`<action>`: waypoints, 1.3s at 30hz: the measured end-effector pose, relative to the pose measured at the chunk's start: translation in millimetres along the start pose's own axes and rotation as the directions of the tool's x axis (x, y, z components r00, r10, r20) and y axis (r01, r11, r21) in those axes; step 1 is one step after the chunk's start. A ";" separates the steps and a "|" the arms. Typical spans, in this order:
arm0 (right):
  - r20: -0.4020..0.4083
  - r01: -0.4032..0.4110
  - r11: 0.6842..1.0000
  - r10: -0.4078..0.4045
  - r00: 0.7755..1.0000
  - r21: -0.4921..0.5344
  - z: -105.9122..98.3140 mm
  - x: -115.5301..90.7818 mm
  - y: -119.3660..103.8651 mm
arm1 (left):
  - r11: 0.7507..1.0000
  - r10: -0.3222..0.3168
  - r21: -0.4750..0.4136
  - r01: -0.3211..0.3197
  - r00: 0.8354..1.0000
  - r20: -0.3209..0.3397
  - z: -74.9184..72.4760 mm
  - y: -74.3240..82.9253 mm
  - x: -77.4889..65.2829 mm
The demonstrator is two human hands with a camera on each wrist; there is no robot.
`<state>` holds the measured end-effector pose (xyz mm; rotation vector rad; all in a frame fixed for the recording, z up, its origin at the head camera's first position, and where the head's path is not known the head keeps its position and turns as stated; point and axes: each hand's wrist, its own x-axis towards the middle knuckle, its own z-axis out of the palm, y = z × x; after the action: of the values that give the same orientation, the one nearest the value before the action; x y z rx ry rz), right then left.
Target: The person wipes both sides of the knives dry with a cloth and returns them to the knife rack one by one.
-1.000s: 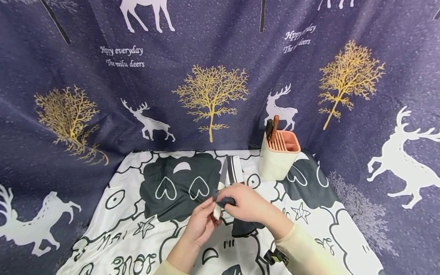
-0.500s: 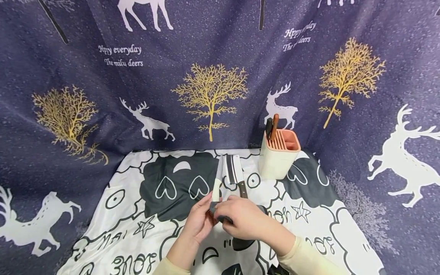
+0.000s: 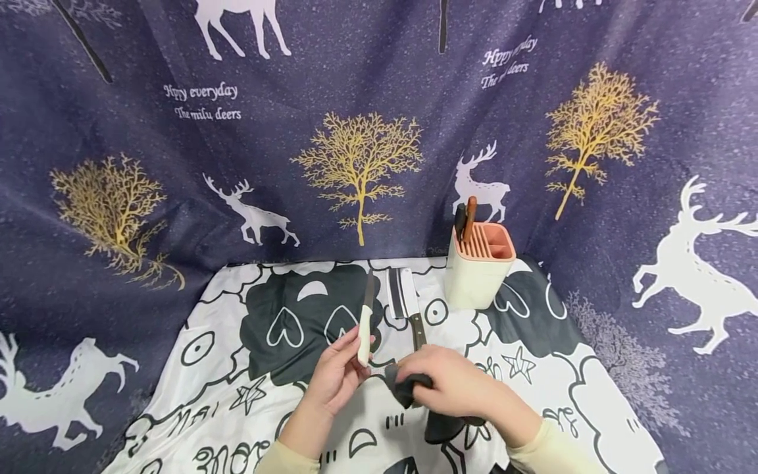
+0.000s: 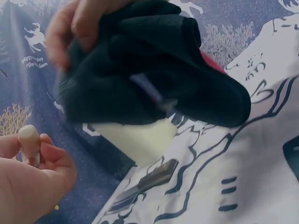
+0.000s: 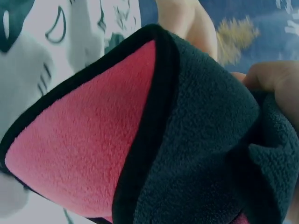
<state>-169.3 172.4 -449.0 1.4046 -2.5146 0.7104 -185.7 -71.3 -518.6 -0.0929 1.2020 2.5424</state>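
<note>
My left hand (image 3: 339, 374) grips a paring knife (image 3: 364, 332) by its cream handle, the narrow blade pointing away toward the backdrop. In the left wrist view, the rounded end of that handle shows between thumb and fingers. To the right, my right hand (image 3: 447, 380) holds a bunched dark grey cloth (image 3: 443, 428), apart from the knife. The right wrist view shows the cloth's fuzzy grey face, pink reverse and black edging. Beyond the right hand lies a cleaver (image 3: 410, 293) with a dark riveted handle, its broad shiny blade pointing to the back.
A cream knife block (image 3: 475, 284) with a slotted coral top stands at the back right. It holds a black-handled and a brown-handled utensil. A black-and-white patterned cloth (image 3: 249, 421) covers the table, and a dark blue deer-print curtain (image 3: 249, 151) hangs behind.
The grey cloth was around the knife's handle and has come away with my right hand, toward the right and nearer me. The knife has shifted slightly left, with its whole handle now exposed.
</note>
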 end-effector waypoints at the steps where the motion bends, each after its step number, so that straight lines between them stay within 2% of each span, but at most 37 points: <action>1: -0.022 -0.018 1.000 0.018 1.000 0.013 -3.3 -5.6 5.0 | 1.000 0.001 0.004 -0.001 1.000 0.003 -1.2 0.7 -0.1; 5: -0.101 -0.109 0.994 0.110 0.989 0.017 -18.3 -29.3 26.4 | 1.000 -0.008 0.015 0.007 1.000 0.007 -4.3 2.8 -0.3; 8: -0.155 -0.217 0.976 0.212 0.965 -0.020 -29.4 -48.0 43.1 | 1.000 -0.008 0.018 0.008 1.000 0.007 -5.3 3.9 0.0; 13: -0.240 -0.402 0.906 0.365 0.900 -0.132 -44.3 -79.5 70.9 | 1.000 -0.011 0.009 0.012 1.000 -0.010 -5.2 5.4 0.0; 19: -0.343 -0.510 0.824 0.417 0.842 -0.248 -49.7 -110.5 99.6 | 1.000 -0.015 0.019 0.015 1.000 -0.012 -4.3 8.1 0.4; 22: -0.374 -0.567 0.782 0.460 0.806 -0.260 -42.4 -123.5 111.9 | 1.000 -0.021 0.022 0.021 1.000 -0.011 -4.0 9.0 0.9; 26: -0.363 -0.634 0.738 0.539 0.760 -0.230 -24.9 -137.4 126.3 | 0.999 -0.031 0.024 0.031 0.999 -0.010 -4.0 9.5 1.4; 30: -0.337 -0.674 0.712 0.596 0.729 -0.199 -5.9 -144.8 138.3 | 0.999 -0.032 0.034 0.032 0.999 -0.001 -3.6 10.2 1.5; 34: -0.307 -0.699 0.692 0.635 0.709 -0.180 11.5 -150.2 149.7 | 0.998 -0.027 0.057 0.025 0.999 0.034 -1.8 10.6 1.7; 37: -0.270 -0.727 0.671 0.680 0.682 -0.147 23.8 -155.0 157.8 | 0.998 -0.021 0.065 0.018 0.999 0.040 0.1 9.7 2.6; 39: -0.246 -0.751 0.649 0.713 0.657 -0.122 32.1 -158.8 162.9 | 0.997 -0.017 0.071 0.015 0.999 0.034 1.5 8.6 3.7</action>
<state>-217.6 348.5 -588.3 0.1593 -2.8613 0.5953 -191.9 -74.3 -512.0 -0.0411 1.2708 2.4748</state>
